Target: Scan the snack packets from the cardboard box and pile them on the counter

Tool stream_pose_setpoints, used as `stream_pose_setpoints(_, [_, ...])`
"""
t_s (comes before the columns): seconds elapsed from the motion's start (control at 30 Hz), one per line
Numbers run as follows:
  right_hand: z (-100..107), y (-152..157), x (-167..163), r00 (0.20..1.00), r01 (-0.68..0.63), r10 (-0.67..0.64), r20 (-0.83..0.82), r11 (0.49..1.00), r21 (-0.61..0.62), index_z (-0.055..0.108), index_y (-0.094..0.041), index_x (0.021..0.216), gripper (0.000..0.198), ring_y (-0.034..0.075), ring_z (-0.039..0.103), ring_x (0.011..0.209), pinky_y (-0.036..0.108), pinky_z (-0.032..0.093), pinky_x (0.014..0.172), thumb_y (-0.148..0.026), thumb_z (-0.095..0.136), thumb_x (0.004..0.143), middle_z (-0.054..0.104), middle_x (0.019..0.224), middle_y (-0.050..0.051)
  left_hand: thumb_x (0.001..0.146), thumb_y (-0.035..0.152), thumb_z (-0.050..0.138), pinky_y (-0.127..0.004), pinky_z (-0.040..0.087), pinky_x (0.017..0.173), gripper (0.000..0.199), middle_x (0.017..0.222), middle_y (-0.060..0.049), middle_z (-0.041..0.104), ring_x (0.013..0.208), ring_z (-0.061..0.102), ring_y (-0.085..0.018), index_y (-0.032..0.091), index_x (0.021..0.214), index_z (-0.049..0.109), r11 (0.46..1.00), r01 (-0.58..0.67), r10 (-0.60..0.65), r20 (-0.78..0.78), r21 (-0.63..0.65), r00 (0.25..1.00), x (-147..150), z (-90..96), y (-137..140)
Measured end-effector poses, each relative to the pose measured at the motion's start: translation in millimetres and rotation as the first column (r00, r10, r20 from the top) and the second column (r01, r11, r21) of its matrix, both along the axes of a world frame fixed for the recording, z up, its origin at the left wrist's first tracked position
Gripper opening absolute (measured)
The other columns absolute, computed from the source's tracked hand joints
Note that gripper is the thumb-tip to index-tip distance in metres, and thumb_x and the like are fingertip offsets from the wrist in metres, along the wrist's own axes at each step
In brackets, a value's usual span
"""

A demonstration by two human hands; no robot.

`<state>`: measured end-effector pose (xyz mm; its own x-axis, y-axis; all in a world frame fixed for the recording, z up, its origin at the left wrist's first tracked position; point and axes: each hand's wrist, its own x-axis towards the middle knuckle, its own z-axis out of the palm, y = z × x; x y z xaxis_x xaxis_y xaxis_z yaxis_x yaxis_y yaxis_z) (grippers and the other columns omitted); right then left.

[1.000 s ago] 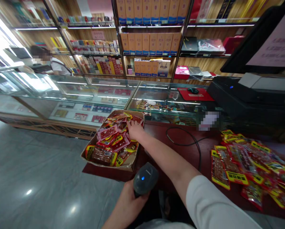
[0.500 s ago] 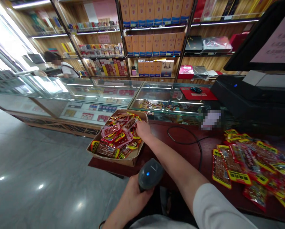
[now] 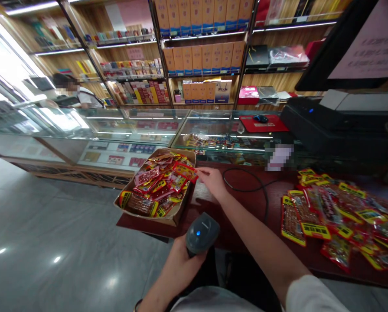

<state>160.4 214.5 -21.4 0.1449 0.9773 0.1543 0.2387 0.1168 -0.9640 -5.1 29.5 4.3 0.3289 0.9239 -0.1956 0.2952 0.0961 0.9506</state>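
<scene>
My left hand (image 3: pixel 182 262) is wrapped round the handle of a dark grey barcode scanner (image 3: pixel 202 233) with a lit blue light, held low in front of me. My right hand (image 3: pixel 212 181) pinches the end of a red and yellow snack packet (image 3: pixel 185 171), over the right rim of a cardboard box (image 3: pixel 163 220). Inside that box lie several more snack packets (image 3: pixel 147 175) in red, pink and yellow wrappers. A loose heap of similar packets (image 3: pixel 327 212) is spread on the dark red table (image 3: pixel 246 208) at the right.
A black cable (image 3: pixel 265 195) loops across the table. Behind it run glass display counters (image 3: pixel 132 123), with a red mouse pad (image 3: pixel 272 123), a phone-like blurred item (image 3: pixel 279 157) and a monitor (image 3: pixel 353 52). At the far left a person (image 3: pixel 79 93) is behind the counter.
My right hand has drawn back from inside the box to its right rim, bringing a packet up with it. The scanner stays in my left hand, and the view has shifted slightly.
</scene>
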Motion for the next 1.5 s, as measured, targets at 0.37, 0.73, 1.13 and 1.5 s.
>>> stream_pose_setpoints(0.37, [-80.1, -131.2, 89.0, 0.644, 0.180, -0.381, -0.664, 0.918, -0.352, 0.071, -0.028, 0.107, 0.044, 0.018, 0.076, 0.085, 0.028, 0.065, 0.070, -0.040, 0.084, 0.067, 0.079, 0.104, 0.000, 0.080, 0.020, 0.063, -0.025, 0.045, 0.060, 0.007, 0.054, 0.003, 0.056, 0.053, 0.052, -0.014, 0.017, 0.074, 0.063, 0.997, 0.055, -0.058, -0.067, -0.051, 0.996, 18.6, -5.7, 14.5])
stream_pose_setpoints(0.73, [-89.1, -141.5, 70.9, 0.715, 0.176, -0.297, -0.633, 0.952, -0.249, 0.071, -0.024, 0.106, 0.045, 0.020, 0.075, 0.094, 0.036, 0.063, 0.087, -0.044, 0.088, 0.070, 0.080, 0.101, 0.002, 0.081, 0.017, 0.062, -0.026, 0.048, 0.064, 0.008, 0.059, 0.002, 0.061, 0.059, 0.056, -0.016, 0.014, 0.084, 0.070, 0.994, 0.104, -0.101, -0.165, 0.012, 0.981, 35.0, -5.4, 22.7])
stream_pose_setpoints(1.13, [-102.0, -142.5, 71.6, 0.689, 0.251, -0.329, -0.646, 0.944, -0.213, 0.076, -0.024, 0.110, 0.049, 0.027, 0.076, 0.099, 0.047, 0.061, 0.096, -0.056, 0.083, 0.073, 0.079, 0.108, 0.004, 0.083, 0.016, 0.059, -0.025, 0.048, 0.063, 0.012, 0.061, 0.003, 0.059, 0.057, 0.052, -0.014, 0.014, 0.087, 0.071, 0.989, 0.150, -0.145, -0.195, 0.013, 0.970, 25.5, -7.4, 19.5])
stream_pose_setpoints(1.5, [-101.5, -145.3, 72.3, 0.752, 0.187, -0.317, -0.578, 0.943, -0.274, 0.073, -0.022, 0.114, 0.047, 0.033, 0.076, 0.105, 0.049, 0.054, 0.104, -0.056, 0.076, 0.081, 0.079, 0.113, 0.009, 0.080, 0.014, 0.059, -0.025, 0.047, 0.063, 0.011, 0.061, 0.002, 0.060, 0.061, 0.056, -0.015, 0.013, 0.084, 0.069, 0.987, 0.162, -0.160, -0.180, -0.005, 0.971, 31.7, -4.1, 25.0])
